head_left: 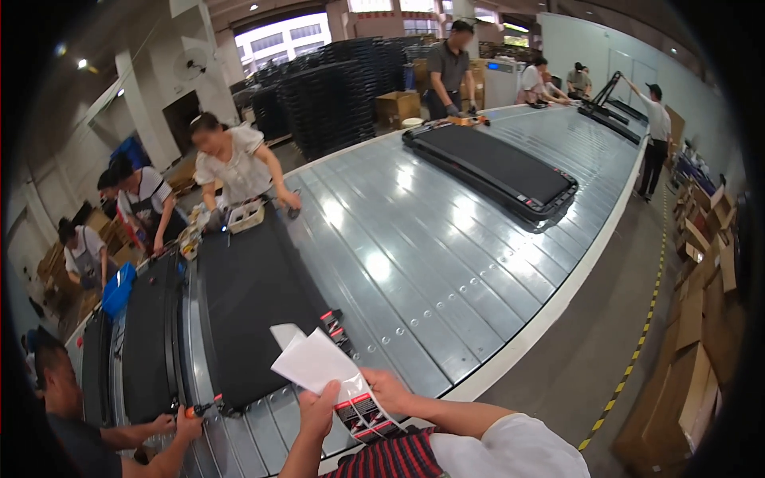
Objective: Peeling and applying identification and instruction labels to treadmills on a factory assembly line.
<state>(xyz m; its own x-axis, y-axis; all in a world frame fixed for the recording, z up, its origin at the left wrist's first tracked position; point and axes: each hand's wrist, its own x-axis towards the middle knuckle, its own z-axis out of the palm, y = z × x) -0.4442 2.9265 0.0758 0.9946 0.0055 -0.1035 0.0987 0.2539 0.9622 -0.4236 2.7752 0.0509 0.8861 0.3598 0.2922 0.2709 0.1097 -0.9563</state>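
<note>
Pinching white paper [315, 358] and label sheets [365, 416], the left hand [319, 405] is closed beside the right hand [384, 389], whose hold is unclear, while red labels [335, 327] already sit at the black board [251, 311] beyond the grip, the held ones seemingly unused.

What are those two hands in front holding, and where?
Paper sheets: the left hand pinches their left edge; the right hand is at their right edge, fingertips partly hidden.

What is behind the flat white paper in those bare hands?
Past the edges of the white paper show the long, flat black panel and the silvery slatted metal table; whatever the paper, left hand and right hand cover is hidden.
</note>
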